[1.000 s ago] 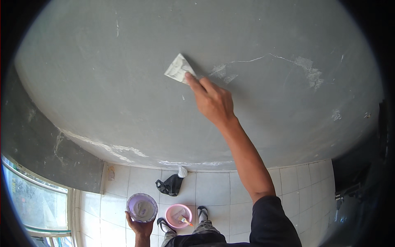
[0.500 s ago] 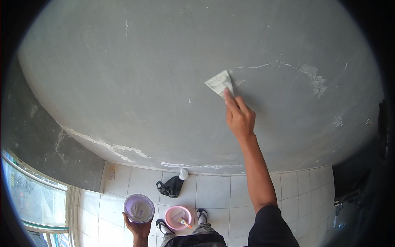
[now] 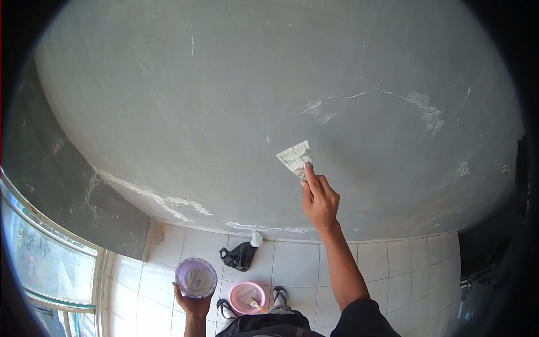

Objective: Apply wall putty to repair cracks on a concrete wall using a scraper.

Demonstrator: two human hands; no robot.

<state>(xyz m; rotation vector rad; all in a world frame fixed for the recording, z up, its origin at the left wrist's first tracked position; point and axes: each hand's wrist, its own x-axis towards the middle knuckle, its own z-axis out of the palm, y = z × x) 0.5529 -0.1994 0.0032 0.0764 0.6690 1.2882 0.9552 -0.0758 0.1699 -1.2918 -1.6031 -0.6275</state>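
My right hand [image 3: 321,202] grips a putty knife [image 3: 293,156], its wide blade smeared with pale filler and held against or just over the grey wall [image 3: 224,84]; I cannot tell whether it touches. It is below a thin white crack [image 3: 351,96] with scraped, flaky patches [image 3: 422,111] at both ends. Low at my left, my left hand [image 3: 190,303] holds a purple bowl [image 3: 182,275] with grey-white paste inside.
A pink basin [image 3: 237,289] with a brush [image 3: 254,304] stands between my feet on white floor tiles [image 3: 348,269]. A black bag [image 3: 238,257] and a white bundle [image 3: 256,238] lie by the wall's base. A window [image 3: 50,253] is at left.
My right hand and the putty knife moved right across the crack's left end, then down below it. The bowl in my left hand shifted slightly.
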